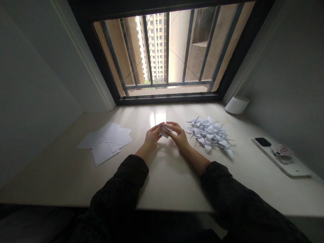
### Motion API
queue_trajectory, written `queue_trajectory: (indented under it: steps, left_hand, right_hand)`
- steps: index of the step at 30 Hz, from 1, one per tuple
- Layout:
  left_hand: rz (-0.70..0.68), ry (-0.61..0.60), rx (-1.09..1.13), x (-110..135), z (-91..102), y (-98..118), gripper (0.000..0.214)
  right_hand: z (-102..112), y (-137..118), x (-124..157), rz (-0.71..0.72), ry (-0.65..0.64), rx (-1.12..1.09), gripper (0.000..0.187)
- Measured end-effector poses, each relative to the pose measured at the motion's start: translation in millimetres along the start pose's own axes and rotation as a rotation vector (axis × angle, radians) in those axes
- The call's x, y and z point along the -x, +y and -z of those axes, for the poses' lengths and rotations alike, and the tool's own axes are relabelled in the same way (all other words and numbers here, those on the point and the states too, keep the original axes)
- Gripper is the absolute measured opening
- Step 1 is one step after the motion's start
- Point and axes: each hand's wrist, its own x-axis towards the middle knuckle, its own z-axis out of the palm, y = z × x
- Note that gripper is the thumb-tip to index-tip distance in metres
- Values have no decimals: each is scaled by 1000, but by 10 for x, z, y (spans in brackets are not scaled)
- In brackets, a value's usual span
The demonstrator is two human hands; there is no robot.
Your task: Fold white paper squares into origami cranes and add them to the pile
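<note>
Both of my hands meet over the middle of the pale table and pinch a small folded piece of white paper between their fingertips. My left hand grips it from the left, my right hand from the right, both with fingers closed on it. Dark sleeves cover my forearms. To the right of my right hand lies a heap of several folded white paper cranes. Several flat white paper sheets lie spread to the left of my left hand.
A white phone with a round sticker lies near the table's right edge. A small white rounded object stands at the back right corner. A barred window rises behind the table, and walls close in on both sides.
</note>
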Motion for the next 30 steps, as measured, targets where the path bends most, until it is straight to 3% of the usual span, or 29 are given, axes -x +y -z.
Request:
queue_trajectory:
  steps: [5,11,20,25,30]
  left_hand:
    - [-25,47,73,-4,-22,35,42]
    - [-106,102,61,0,-54,20,37]
    - [-239,142,-167,-5,-29,-6,37]
    - [-269,57,-295,-12,5,-25,37]
    - [-247,-35,-408,-12,3,-56,45]
  right_hand:
    - [-37,32,1,-192,76,-166,27]
    - [-39,-14,31,-471,69,-230,38]
    - [-44,-24,15,-386,147,-202,37]
    - [-10,56,-21,-312,241,-267,35]
    - [51,132,-54,-259,283,-182,42]
